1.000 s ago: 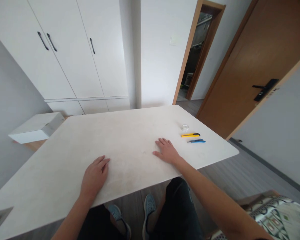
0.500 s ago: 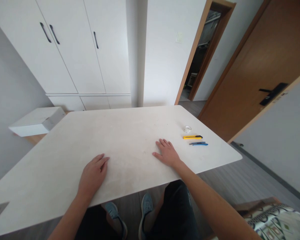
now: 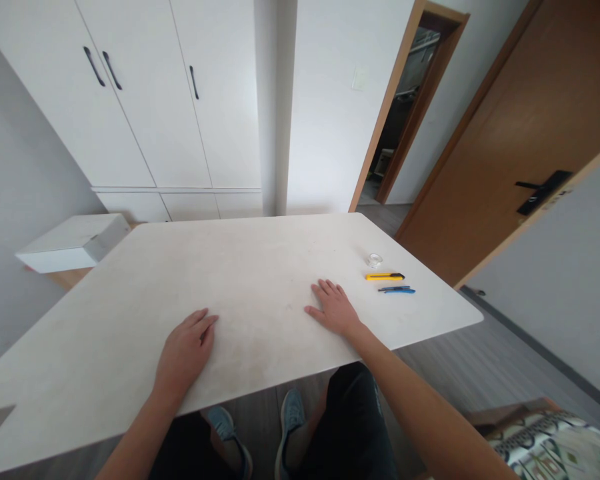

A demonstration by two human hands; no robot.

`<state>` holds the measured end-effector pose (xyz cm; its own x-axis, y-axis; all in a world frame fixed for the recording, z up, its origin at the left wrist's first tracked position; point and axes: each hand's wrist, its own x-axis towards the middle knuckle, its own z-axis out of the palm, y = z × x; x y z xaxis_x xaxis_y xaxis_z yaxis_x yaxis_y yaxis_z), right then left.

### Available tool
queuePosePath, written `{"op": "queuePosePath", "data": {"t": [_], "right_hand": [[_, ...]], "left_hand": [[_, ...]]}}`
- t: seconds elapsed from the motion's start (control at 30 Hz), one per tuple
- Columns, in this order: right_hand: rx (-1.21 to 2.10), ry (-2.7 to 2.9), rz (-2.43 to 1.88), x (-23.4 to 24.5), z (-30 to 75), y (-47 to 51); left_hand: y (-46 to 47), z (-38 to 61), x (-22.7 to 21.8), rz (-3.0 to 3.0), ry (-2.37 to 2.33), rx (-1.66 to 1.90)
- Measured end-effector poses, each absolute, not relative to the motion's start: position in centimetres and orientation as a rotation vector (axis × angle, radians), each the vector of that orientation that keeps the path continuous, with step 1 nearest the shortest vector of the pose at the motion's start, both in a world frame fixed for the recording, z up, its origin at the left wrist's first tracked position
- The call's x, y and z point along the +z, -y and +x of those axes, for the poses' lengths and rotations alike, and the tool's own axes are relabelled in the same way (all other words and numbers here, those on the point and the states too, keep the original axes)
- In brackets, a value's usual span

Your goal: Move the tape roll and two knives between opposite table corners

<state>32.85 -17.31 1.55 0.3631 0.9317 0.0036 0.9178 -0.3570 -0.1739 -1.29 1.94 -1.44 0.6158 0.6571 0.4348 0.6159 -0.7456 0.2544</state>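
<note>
Both hands are lying flat on the white table [image 3: 260, 260], palms down. The left hand [image 3: 185, 350] is resting at about 7 o'clock from the table's middle and the right hand [image 3: 334, 308] at about 4 o'clock. The fingers of each are spreading loosely and closing on nothing.

The nearest loose things are sitting just beyond the right hand, at roughly 2 o'clock from it and apart from its fingertips. They are a yellow utility knife [image 3: 384, 276], a slim blue tool [image 3: 397, 290] just in front of it (a pen or a second cutter, too small to tell), and a small roll of clear tape [image 3: 375, 259] farther back.

The knife is looking light and stiff, with a smooth plastic body that may slide on the tabletop. It is best pinched across the middle of its long sides, well away from the dark tip, where the blade probably is. The tape roll is looking very light and easy to nudge away, so its outer rim is offering the better hold. Off the table's edge at 9 o'clock, a white box [image 3: 73, 241] is sitting lower down.
</note>
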Motion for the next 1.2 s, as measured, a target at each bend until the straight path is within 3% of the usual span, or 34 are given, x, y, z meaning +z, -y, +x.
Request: {"op": "queuePosePath", "data": {"t": [1.2], "right_hand": [[0.133,1.689,-2.47,1.45,32.86,17.36]], "left_hand": [[-2.28,-1.41,-1.9,2.788,-1.08,0.765]]}}
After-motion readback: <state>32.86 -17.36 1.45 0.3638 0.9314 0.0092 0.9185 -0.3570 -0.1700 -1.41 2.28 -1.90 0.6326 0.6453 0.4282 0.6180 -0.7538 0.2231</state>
